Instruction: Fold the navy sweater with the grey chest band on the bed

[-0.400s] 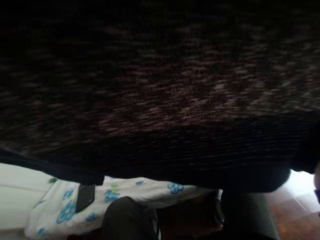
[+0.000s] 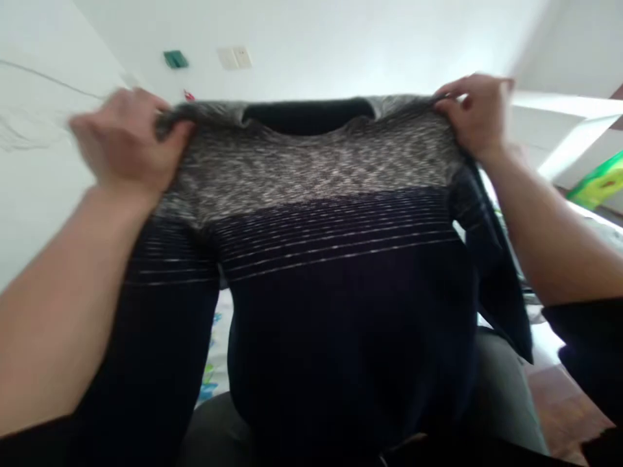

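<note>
Fingers (image 2: 168,126) of the left hand (image 2: 127,143) and the right hand (image 2: 474,115) are clamped on the sweater (image 2: 341,311), each pinching a gathered fold at one shoulder, with the left hand somewhat blurred. Held up and spread between the hands, the sweater hangs upright in front of the camera, its body and sleeves dropping out of the bottom of the view. A white wall (image 2: 311,45) stands behind the sweater and takes up the view above it. Bare forearms (image 2: 555,240) slant up to the sweater's shoulders from both sides, running out of dark cuffs (image 2: 588,344) at the lower corners. Below the sweater's right side lies a grey trouser leg (image 2: 501,389), with a reddish tile floor (image 2: 559,408) beyond it. A white sheet (image 2: 217,350) with blue flowers shows through the gap beside the left sleeve (image 2: 150,344). Right of the sweater is a green and yellow object (image 2: 596,180). The sweater's neckline (image 2: 309,115) is a dark band above a marled grey yoke (image 2: 311,168). Above the neckline, a pale switch plate (image 2: 235,58) and a small green fitting (image 2: 175,59) sit on the wall.
</note>
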Motion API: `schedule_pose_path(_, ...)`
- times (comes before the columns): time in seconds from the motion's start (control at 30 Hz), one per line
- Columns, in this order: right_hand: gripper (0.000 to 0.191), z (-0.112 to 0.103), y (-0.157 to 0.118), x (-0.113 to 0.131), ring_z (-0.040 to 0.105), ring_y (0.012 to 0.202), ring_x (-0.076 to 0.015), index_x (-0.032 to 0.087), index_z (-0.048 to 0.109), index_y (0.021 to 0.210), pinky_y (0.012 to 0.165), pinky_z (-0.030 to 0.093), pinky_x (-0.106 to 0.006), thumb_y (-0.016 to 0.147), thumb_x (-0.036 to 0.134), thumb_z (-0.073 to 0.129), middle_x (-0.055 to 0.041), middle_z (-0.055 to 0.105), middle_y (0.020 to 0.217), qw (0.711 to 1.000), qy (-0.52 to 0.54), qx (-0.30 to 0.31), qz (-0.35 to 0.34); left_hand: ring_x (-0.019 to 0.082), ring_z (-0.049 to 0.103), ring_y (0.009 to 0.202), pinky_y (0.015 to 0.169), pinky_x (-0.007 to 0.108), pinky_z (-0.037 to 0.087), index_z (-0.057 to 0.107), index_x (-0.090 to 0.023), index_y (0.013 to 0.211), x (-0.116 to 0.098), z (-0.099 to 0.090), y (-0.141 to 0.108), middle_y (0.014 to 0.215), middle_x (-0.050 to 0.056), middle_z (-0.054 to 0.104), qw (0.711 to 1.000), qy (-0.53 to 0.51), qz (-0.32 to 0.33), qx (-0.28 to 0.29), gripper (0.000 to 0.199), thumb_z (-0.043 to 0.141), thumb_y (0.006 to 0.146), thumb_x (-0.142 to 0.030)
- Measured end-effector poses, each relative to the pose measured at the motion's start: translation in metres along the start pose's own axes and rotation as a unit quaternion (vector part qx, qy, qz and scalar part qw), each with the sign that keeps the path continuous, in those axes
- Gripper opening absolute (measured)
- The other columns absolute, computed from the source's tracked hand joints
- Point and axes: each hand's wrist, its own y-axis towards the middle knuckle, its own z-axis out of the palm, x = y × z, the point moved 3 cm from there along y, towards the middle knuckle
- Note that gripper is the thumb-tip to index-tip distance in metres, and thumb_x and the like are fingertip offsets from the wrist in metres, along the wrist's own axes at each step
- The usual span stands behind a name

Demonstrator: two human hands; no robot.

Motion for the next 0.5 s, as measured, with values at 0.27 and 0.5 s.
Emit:
schedule_pose_path(0.27,0.01,0.181,-0.169,-0.055,0.057,0.077,-0.0083,0.011,0.078,0.09,0.095,0.051,-0.026,0.093,0.003,0.074,0.0034,0.075,0.082,0.909,-0.098,0.383,0.129,0.036,0.061,0.141,0.13,0.053,0.039,0.076,-0.013,0.132,-0.041,0.167,-0.2,0.138,0.013,0.075,0.94,0.034,-0.098,0.324,0.033,0.076,0.1,-0.014)
schedule_pose_path(0.5,0.043,0.153,-0.349,-0.114,0.072,0.055,-0.023,0.02,0.071,0.084,0.058,0.059,-0.031,0.069,0.041,0.106,0.0002,0.068,0.059,0.723,-0.012,0.561,0.403,0.04,0.079,0.126,0.103,0.041,0.059,0.074,-0.022,0.133,-0.042,0.172,-0.388,0.135,0.018,0.083,0.812,-0.034,-0.278,0.513,0.046,0.074,0.098,-0.052)
